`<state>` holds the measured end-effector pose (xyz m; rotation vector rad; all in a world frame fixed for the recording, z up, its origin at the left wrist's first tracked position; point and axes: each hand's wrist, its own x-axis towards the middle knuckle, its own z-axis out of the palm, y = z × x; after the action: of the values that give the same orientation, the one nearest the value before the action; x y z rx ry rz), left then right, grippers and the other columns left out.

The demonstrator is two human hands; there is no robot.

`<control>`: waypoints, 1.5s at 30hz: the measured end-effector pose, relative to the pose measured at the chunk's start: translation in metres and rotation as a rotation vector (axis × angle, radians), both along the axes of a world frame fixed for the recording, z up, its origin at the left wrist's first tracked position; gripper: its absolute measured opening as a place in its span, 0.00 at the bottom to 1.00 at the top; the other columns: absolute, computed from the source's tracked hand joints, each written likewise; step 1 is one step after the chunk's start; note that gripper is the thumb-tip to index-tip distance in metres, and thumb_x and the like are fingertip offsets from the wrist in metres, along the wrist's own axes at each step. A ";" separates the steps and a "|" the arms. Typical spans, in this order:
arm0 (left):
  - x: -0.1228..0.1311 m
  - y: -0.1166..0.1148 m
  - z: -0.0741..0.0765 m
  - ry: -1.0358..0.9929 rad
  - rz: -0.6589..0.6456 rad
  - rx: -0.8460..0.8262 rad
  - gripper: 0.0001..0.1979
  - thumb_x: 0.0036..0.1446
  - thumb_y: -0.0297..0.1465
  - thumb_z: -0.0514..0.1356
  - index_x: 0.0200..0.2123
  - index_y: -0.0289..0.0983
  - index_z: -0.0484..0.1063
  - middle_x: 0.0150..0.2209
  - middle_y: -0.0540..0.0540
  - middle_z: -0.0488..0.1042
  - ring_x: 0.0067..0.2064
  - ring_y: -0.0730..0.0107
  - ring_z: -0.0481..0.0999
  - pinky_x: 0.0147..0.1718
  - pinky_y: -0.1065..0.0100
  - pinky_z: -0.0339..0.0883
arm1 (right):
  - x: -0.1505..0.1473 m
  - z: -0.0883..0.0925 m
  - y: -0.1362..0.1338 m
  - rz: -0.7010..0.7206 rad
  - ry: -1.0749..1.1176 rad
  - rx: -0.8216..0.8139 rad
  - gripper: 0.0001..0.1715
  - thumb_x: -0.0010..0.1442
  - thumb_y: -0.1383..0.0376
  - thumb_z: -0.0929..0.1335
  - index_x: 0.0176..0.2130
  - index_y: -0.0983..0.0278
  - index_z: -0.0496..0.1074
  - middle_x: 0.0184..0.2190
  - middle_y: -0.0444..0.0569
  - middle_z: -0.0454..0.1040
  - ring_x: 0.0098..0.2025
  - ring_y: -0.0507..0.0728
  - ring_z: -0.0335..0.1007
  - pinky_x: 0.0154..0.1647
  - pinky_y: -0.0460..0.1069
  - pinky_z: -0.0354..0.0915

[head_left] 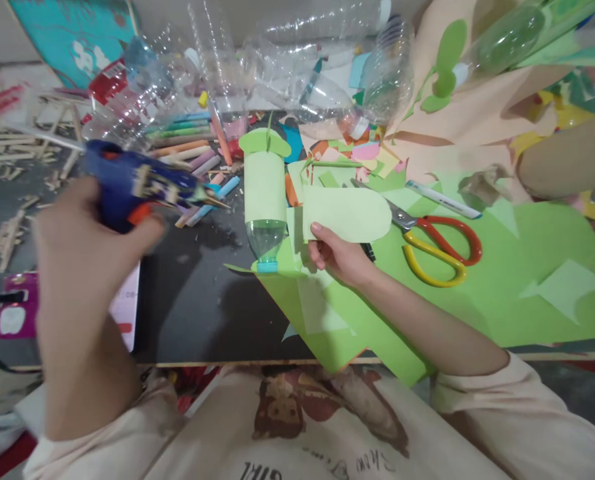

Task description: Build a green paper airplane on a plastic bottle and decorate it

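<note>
Glue gun [142,187], blurred at left, fills the left hand [85,247], grip closed round its handle, nozzle pointing right. At centre a bottle [265,200] lies on the surface [197,300]. The right hand [340,257] pinches a cutout [347,213] by its edge, leaving its face clear. The scissors [437,247] lie at right.

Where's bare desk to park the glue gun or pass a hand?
Best patch: dark tabletop below the glue gun, between the white card, the wrapped bottle and the green sheet. Second: bare green sheet right of the scissors. Crowded: markers and clear bottles at the back, sticks on the left.
</note>
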<state>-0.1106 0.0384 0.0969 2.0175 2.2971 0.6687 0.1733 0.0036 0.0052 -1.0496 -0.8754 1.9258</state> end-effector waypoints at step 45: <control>0.058 -0.020 -0.063 -0.106 -0.273 -0.032 0.17 0.49 0.33 0.60 0.45 0.39 0.72 0.45 0.43 0.78 0.48 0.55 0.78 0.49 0.61 0.71 | 0.006 -0.003 0.003 0.030 0.168 -0.099 0.28 0.50 0.46 0.75 0.19 0.61 0.63 0.08 0.32 0.48 0.15 0.46 0.51 0.21 0.44 0.60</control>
<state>-0.0522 0.0182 0.0336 2.1669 1.9147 0.6952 0.1792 0.0069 0.0019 -0.9192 -0.7118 2.0668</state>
